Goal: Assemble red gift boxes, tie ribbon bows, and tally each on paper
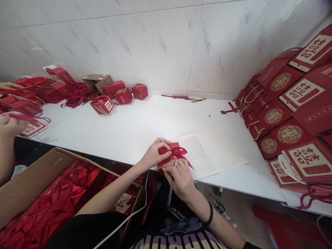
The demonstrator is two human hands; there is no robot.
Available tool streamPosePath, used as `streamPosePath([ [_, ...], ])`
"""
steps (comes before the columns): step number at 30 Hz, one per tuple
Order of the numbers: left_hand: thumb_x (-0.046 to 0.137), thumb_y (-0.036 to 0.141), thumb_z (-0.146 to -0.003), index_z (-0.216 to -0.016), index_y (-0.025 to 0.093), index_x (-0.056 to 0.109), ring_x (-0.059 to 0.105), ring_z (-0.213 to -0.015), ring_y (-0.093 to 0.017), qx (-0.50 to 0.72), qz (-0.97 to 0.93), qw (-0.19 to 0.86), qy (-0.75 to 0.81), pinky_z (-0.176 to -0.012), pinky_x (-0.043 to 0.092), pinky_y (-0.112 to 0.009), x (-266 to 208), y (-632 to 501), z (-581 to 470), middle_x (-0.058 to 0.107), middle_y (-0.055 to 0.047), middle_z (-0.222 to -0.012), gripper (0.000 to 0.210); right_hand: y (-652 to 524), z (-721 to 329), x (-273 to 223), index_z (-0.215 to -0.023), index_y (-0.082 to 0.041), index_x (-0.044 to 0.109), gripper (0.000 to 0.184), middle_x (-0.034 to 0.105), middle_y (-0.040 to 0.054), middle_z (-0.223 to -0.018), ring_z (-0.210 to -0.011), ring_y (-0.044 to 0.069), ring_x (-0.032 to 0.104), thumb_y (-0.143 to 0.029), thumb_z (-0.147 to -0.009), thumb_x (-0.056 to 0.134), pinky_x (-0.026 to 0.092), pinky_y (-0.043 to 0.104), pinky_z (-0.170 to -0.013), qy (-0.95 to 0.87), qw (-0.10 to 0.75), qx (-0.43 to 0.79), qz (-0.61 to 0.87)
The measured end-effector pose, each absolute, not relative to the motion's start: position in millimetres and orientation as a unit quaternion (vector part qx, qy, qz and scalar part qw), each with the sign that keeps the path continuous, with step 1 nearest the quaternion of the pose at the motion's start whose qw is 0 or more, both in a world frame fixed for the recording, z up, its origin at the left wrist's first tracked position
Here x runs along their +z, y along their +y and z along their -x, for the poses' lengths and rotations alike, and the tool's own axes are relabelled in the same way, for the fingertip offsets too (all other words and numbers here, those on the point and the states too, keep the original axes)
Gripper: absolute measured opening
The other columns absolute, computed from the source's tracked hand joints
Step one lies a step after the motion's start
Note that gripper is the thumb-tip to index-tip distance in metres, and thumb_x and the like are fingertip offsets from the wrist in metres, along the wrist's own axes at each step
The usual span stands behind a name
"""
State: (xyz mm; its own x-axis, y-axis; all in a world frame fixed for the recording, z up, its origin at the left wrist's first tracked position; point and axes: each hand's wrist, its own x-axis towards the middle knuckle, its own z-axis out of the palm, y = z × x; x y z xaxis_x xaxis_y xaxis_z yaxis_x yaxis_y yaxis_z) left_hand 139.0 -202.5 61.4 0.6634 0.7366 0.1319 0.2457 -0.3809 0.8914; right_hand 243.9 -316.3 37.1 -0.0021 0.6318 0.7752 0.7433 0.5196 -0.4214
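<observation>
At the worktop's (145, 121) front edge: one red box (166, 161), its one ribbon (179, 151) pinched in the left hand (153, 154), one pen (169, 194) gripped in the right hand (181, 178); paper (220, 152) just beside, open room behind.

Just below centre, a crimson satin-like ribbon bow (179, 151) is gleaming; the smooth white counter (135, 121) is looking matt, the upper grey-veined wall tiles (172, 48) glossy.

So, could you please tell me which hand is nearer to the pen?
Right. The right hand holds the pen; the left hand is left of it, pinching the red ribbon.
</observation>
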Motion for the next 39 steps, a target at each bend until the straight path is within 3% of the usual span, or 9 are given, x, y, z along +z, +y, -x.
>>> streamPosePath([
  [4, 0.060, 0.019, -0.074, -0.074, 0.018, 0.057, 0.054, -0.106, -0.019, 0.281, -0.783, 0.457, 0.314, -0.097, 0.040, -0.040, 62.2, -204.4, -141.3, 0.054, -0.005, -0.101, 0.003, -318.3, -248.8, 39.1, -0.090, -0.017, 0.050, 0.012, 0.061, 0.0063, -0.083, -0.074, 0.019, 0.055, -0.007, -0.088, 0.056, 0.043, 0.033, -0.065, -0.690, 0.535, -0.061, 0.484],
  [7, 0.059, 0.018, -0.073, -0.073, 0.018, 0.057, 0.054, -0.105, -0.019, 0.286, -0.782, 0.458, 0.312, -0.096, 0.041, -0.040, 62.0, -205.3, -142.1, 0.054, -0.005, -0.101, 0.002, -320.0, -251.5, 41.8, -0.093, -0.016, 0.050, 0.011, 0.060, 0.0078, -0.083, -0.076, 0.021, 0.054, -0.009, -0.088, 0.057, 0.045, 0.033, -0.065, -0.704, 0.507, -0.065, 0.494],
  [11, 0.058, 0.016, -0.073, -0.073, 0.018, 0.056, 0.054, -0.105, -0.019, 0.290, -0.782, 0.450, 0.318, -0.096, 0.041, -0.040, 61.5, -207.0, -142.6, 0.053, -0.004, -0.101, 0.003, -323.4, -254.4, 43.0, -0.092, -0.016, 0.050, 0.012, 0.058, 0.0069, -0.079, -0.074, 0.020, 0.052, -0.004, -0.089, 0.050, 0.046, 0.033, -0.065, -0.726, 0.463, -0.055, 0.506],
  [15, 0.058, 0.015, -0.073, -0.072, 0.018, 0.056, 0.053, -0.105, -0.019, 0.290, -0.785, 0.442, 0.322, -0.097, 0.040, -0.040, 62.1, -208.6, -143.1, 0.054, -0.004, -0.102, 0.004, -324.2, -257.5, 41.4, -0.094, -0.017, 0.048, 0.018, 0.057, 0.0061, -0.079, -0.074, 0.019, 0.051, 0.000, -0.088, 0.049, 0.046, 0.030, -0.065, -0.720, 0.478, -0.051, 0.501],
  [24, 0.060, 0.017, -0.073, -0.068, 0.018, 0.057, 0.053, -0.106, -0.018, 0.281, -0.770, 0.456, 0.346, -0.096, 0.041, -0.038, 65.1, -214.4, -144.6, 0.055, -0.004, -0.103, 0.006, -318.8, -246.6, 42.0, -0.072, -0.021, 0.034, 0.026, 0.053, -0.0026, -0.064, -0.057, 0.014, 0.045, -0.005, -0.084, 0.049, 0.039, 0.029, -0.059, -0.672, 0.545, 0.035, 0.500],
  [39, 0.061, 0.021, -0.072, -0.066, 0.018, 0.060, 0.056, -0.103, -0.019, 0.282, -0.775, 0.445, 0.351, -0.094, 0.043, -0.035, 62.3, -211.9, -144.4, 0.057, -0.004, -0.103, 0.007, -321.7, -237.8, 50.8, -0.067, -0.021, 0.031, 0.023, 0.046, -0.0044, -0.059, -0.054, 0.012, 0.043, -0.008, -0.076, 0.048, 0.036, 0.024, -0.054, -0.664, 0.550, 0.141, 0.486],
])
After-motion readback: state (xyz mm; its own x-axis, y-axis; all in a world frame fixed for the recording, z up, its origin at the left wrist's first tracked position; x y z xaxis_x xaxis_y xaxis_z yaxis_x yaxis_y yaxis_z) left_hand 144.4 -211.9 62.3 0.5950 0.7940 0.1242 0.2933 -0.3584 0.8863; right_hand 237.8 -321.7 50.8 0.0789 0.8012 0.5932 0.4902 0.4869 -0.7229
